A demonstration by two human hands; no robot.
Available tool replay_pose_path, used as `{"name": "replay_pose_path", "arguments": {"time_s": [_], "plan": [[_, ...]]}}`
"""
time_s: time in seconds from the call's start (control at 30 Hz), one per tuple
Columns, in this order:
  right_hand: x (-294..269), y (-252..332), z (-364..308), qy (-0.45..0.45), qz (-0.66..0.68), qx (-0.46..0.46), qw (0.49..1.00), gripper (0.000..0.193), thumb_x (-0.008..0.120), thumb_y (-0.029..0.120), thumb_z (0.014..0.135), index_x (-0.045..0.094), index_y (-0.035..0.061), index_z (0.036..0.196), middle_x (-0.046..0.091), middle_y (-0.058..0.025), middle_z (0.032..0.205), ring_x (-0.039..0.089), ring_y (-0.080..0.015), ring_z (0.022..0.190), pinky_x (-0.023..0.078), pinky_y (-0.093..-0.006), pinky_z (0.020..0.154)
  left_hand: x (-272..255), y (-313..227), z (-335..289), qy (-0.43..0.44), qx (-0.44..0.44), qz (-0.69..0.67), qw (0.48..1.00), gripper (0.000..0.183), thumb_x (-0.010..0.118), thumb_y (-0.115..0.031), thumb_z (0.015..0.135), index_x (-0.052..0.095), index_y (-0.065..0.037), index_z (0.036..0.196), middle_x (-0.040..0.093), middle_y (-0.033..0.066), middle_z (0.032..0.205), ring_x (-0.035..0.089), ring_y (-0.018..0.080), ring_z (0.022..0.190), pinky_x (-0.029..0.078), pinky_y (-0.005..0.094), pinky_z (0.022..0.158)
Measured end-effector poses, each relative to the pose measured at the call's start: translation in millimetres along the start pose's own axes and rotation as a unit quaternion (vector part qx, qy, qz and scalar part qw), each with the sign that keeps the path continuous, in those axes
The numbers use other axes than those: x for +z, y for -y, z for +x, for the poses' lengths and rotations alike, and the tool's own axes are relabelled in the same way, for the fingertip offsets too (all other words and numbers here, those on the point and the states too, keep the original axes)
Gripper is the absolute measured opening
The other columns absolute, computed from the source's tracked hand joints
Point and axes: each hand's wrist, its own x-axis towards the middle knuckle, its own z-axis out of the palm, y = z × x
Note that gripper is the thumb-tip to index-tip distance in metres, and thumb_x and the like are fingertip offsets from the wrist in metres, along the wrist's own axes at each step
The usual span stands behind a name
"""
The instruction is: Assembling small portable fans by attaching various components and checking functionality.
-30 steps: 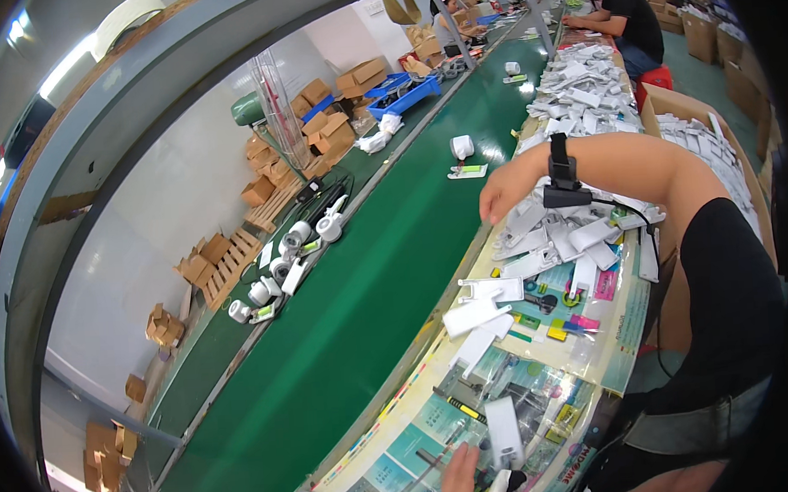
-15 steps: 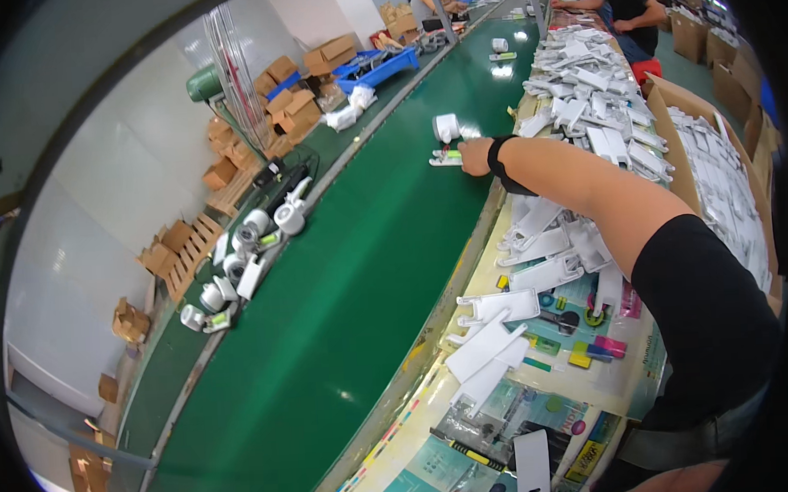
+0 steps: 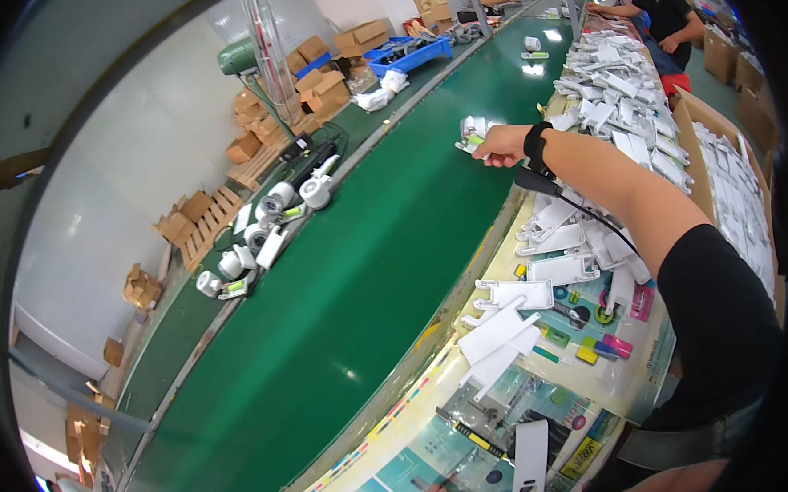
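White device (image 3: 473, 136), now aslant (end leftward)

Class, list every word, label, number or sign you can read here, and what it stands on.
Upper printed sheet: lettering near its right edge, not copied here.
Yellow patch on the lower sheet: dark print, not copied here.
Lower printed sheet: remaining print too small to read.
White casing: no print shows.

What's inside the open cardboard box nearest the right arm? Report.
White pieces are heaped inside the cardboard box. Deeper layers and the bottom are covered, so they can't be seen.
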Motion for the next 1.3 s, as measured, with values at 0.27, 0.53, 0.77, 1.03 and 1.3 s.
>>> {"name": "replay_pose_path", "arguments": {"time_s": [0.27,0.53,0.77,1.03,1.3], "plan": [[71,60,-201,0.272,0.191,-0.238,0.912,0.022,0.061,0.023,0.086,0.051,0.0050,0.095,0.059,-0.0003,0.074,0.055,-0.0056,0.053,0.041,-0.0181,0.041,-5,-23,-5,0.048,-0.128,-0.464,0.875,0.033,0.051,-0.015,0.087,0.053,0.008,0.111,0.056,0.0217,0.111,0.056,0.0300,0.102,0.045,0.0377,0.088],[173,40,-366,0.392,0.034,-0.388,0.833,0.041,0.060,0.031,0.085,0.047,0.0014,0.111,0.059,-0.0057,0.081,0.058,-0.0101,0.061,0.048,-0.0239,0.052,-10,-49,33,-0.075,0.065,-0.606,0.789,0.060,0.028,-0.048,0.094,0.034,0.004,0.124,0.046,0.0254,0.123,0.047,0.0364,0.114,0.038,0.0458,0.098],[200,30,-374,0.277,-0.266,-0.508,0.771,0.049,0.064,0.045,0.078,0.050,0.0027,0.099,0.061,-0.0158,0.082,0.058,-0.0247,0.060,0.046,-0.0328,0.057,4,-8,20,-0.188,0.058,-0.621,0.759,0.029,0.040,-0.029,0.094,0.050,-0.003,0.102,0.057,0.0114,0.091,0.058,0.0248,0.081,0.050,0.0366,0.071],[224,-7,-308,0.417,0.136,-0.483,0.758,0.078,0.078,0.014,0.067,0.034,0.0058,0.130,0.048,-0.0099,0.121,0.050,-0.0180,0.109,0.042,-0.0299,0.089,-5,-11,10,0.019,0.007,-0.667,0.745,0.026,0.042,-0.022,0.091,0.052,-0.004,0.107,0.058,0.0143,0.089,0.059,0.0238,0.067,0.050,0.0341,0.055],[190,8,-310,-0.036,-0.073,-0.744,0.663,0.042,0.063,-0.002,0.066,0.055,0.0141,0.104,0.056,-0.0022,0.112,0.048,-0.0262,0.109,0.035,-0.0417,0.096,9,-6,22,-0.002,-0.122,-0.355,0.927,0.023,0.037,-0.010,0.084,0.045,0.000,0.103,0.058,0.0142,0.082,0.060,0.0221,0.062,0.050,0.0310,0.052]]}}
